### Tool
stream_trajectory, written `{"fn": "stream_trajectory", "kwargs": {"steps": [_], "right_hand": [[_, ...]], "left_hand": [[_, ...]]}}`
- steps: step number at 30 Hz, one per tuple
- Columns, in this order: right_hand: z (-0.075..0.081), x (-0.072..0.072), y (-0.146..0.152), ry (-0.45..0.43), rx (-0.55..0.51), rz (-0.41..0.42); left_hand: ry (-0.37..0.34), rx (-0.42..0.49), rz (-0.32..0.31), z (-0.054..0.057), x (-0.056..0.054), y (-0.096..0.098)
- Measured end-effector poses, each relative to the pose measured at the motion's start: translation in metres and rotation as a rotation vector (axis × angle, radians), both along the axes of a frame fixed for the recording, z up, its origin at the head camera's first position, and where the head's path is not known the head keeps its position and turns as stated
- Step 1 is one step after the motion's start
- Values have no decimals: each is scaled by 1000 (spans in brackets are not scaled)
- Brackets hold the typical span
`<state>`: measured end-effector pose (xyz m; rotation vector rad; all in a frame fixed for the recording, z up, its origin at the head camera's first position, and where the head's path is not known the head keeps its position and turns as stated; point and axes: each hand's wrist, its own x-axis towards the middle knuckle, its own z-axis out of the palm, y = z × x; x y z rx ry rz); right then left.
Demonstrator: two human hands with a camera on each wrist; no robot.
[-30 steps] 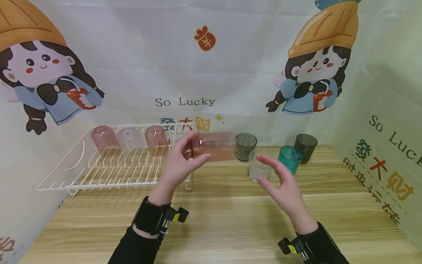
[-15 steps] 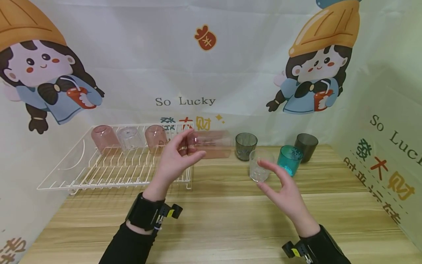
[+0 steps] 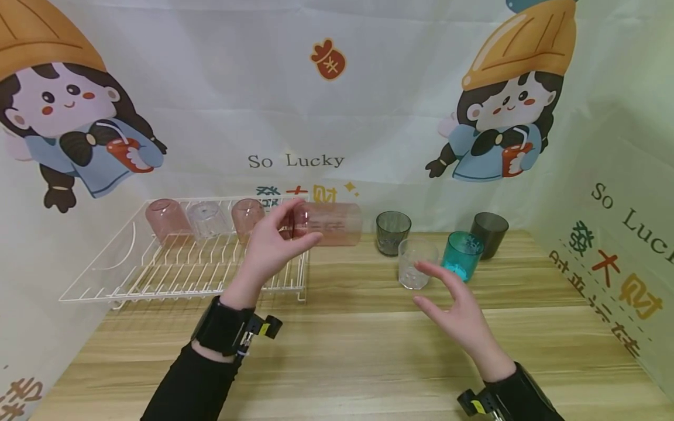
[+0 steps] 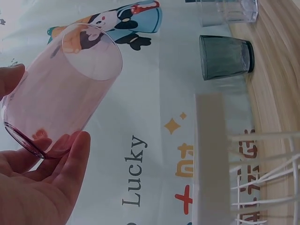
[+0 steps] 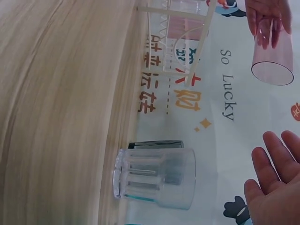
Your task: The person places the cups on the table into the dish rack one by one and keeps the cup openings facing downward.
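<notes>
My left hand (image 3: 271,248) grips a tall clear-pink glass (image 3: 334,225) near its base and holds it on its side, mouth to the right, in the air by the right end of the white wire rack (image 3: 184,296). In the left wrist view the thumb and fingers lie around the base end of the pink glass (image 4: 70,89). My right hand (image 3: 463,316) hovers with fingers spread, holding nothing. Nearest to it are a clear glass (image 3: 412,275) and a teal glass (image 3: 463,254), both upright on the table.
Upside down at the rack's back stand a pink glass (image 3: 167,219), a clear glass (image 3: 207,221) and another pink glass (image 3: 247,216). A grey glass (image 3: 392,234) and a dark grey glass (image 3: 489,234) stand upright by the printed backdrop (image 3: 389,117).
My left hand has moved left and slightly up with the pink glass, towards the rack. The right hand has shifted slightly right and down, and the standing glasses stay put.
</notes>
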<state>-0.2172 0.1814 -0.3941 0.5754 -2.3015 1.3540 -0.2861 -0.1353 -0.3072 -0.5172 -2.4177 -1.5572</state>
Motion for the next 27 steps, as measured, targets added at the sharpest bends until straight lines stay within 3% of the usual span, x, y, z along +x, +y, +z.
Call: {"fn": "stream_trajectory", "kwargs": {"steps": [6,11,19,27], "right_hand": [[-5,0,6,-21,29,-20],[-8,1,9,-40,54,-41],[-10,2,16,-69,117,-93],[-15,4,25,-52,134,-111]], "left_hand": [[30,-46,31,4,-5,-4],[7,-92,62,8,-11,-8],[-4,-115,61,12,-19,-15],[-32,-138,80,15,-27,-23]]}}
